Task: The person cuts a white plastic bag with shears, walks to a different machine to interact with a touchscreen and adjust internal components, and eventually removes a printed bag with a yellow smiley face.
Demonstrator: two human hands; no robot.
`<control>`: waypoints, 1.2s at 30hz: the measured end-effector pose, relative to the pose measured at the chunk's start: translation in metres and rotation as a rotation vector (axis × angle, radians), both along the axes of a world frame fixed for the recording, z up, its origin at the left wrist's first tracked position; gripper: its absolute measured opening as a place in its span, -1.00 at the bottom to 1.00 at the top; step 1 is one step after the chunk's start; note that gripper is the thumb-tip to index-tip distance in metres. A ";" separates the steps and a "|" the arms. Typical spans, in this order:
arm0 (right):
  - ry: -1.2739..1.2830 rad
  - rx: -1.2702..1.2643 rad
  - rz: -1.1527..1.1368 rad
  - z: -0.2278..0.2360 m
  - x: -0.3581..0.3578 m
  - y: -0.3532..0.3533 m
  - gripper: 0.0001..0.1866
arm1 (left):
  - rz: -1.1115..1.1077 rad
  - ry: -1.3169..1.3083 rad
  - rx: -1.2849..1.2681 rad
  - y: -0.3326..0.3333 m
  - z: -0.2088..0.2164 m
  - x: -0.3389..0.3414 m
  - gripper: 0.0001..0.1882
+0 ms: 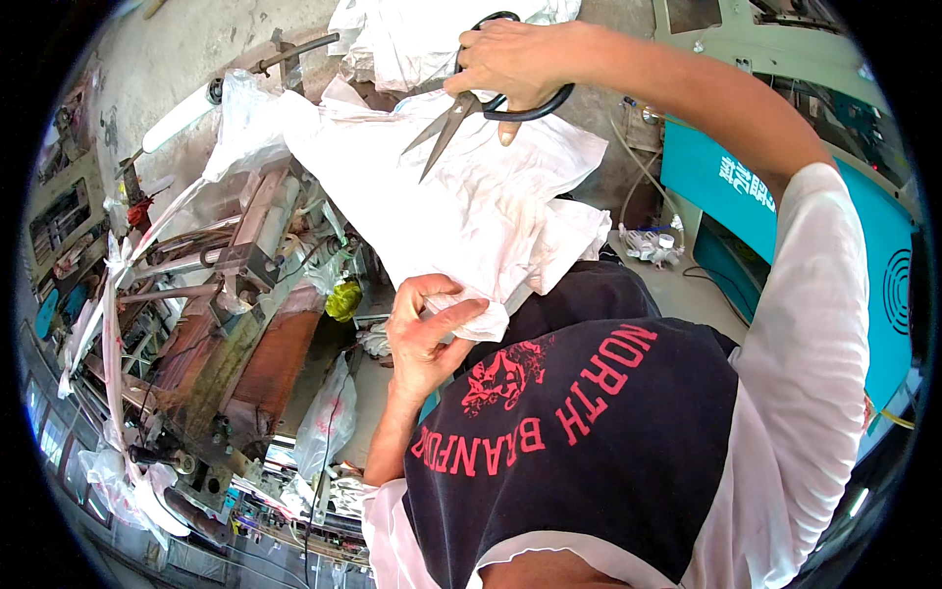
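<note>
A white piece of cloth (422, 187) spreads in front of me, its near end over my dark-clothed lap. My left hand (424, 332) pinches a folded corner of this cloth between thumb and fingers. Higher up, my right hand (515, 64) grips a pair of scissors (451, 133) by the black handles. The blades are parted and point down to the left above the cloth; whether they touch it I cannot tell.
More white cloth (417, 39) lies beyond the scissors. At left stands a machine frame (260, 236) with rods, plastic wrap and a white roller (182, 115). A turquoise machine panel (716, 177) is close on the right, near a small clear fitting with tubing (655, 245).
</note>
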State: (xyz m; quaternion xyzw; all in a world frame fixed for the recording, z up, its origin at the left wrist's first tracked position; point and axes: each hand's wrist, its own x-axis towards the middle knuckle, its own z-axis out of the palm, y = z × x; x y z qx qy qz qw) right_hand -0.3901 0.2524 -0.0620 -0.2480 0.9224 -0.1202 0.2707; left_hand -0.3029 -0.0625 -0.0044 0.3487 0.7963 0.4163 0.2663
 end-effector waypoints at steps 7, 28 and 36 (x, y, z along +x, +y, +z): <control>-0.095 -0.047 0.061 -0.017 -0.038 0.018 -0.64 | -0.042 0.036 -0.042 -0.004 0.003 0.008 -0.63; -0.777 -1.005 -0.610 -0.164 -0.101 -0.084 -0.40 | -0.455 -0.052 0.041 -0.014 -0.008 0.025 -0.84; -0.158 -0.798 -0.488 -0.136 -0.086 -0.095 -0.38 | -0.104 0.104 -0.097 -0.043 -0.002 0.038 -0.63</control>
